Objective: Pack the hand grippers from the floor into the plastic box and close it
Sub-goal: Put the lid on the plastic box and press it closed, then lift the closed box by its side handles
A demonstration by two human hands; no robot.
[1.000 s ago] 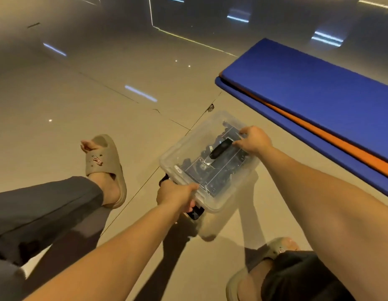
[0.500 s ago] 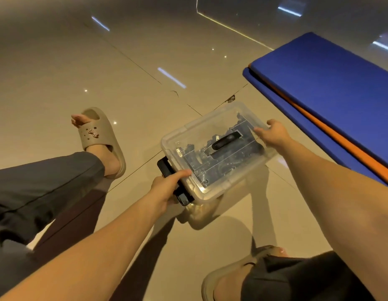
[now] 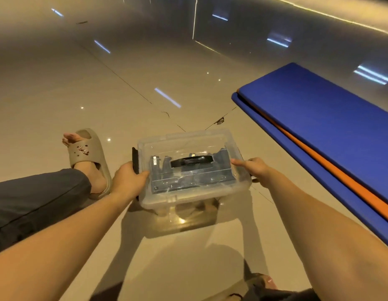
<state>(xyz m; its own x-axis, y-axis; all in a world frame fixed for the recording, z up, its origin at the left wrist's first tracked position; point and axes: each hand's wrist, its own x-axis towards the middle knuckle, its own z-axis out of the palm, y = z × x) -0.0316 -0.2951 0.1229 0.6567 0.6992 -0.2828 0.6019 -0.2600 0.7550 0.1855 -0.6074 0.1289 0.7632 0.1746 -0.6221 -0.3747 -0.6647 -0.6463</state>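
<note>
1. Glossy beige floor tiles (image 3: 145,72) fill the frame, with dark grout lines and streaks of reflected ceiling light across the upper half.
2. At the right edge lie stacked blue mats (image 3: 319,118) with an orange layer showing between them along the near side.
3. A clear plastic box (image 3: 195,196) sits at the centre of the frame, just left of the mats and apart from them. Whether its base touches the tiles or hangs just above them cannot be told.
4. Its clear lid (image 3: 184,142) is seated on top, with a black carry handle (image 3: 190,162) lying flat across the middle.
5. Through the lid the hand grippers (image 3: 222,158) show as dark shapes inside the box; their number is not readable.
6. The left hand (image 3: 128,181) grips the box's left end, its thumb on the lid's corner and its fingers curled round the side beside a black latch (image 3: 134,159).
7. The right hand (image 3: 253,168) holds the right end, its thumb laid along the lid's edge and its fingers wrapped down over the side, tips hidden.
8. Left of centre, a foot in a beige sandal (image 3: 88,153) rests on the tiles below a grey trouser leg (image 3: 36,192).
</note>
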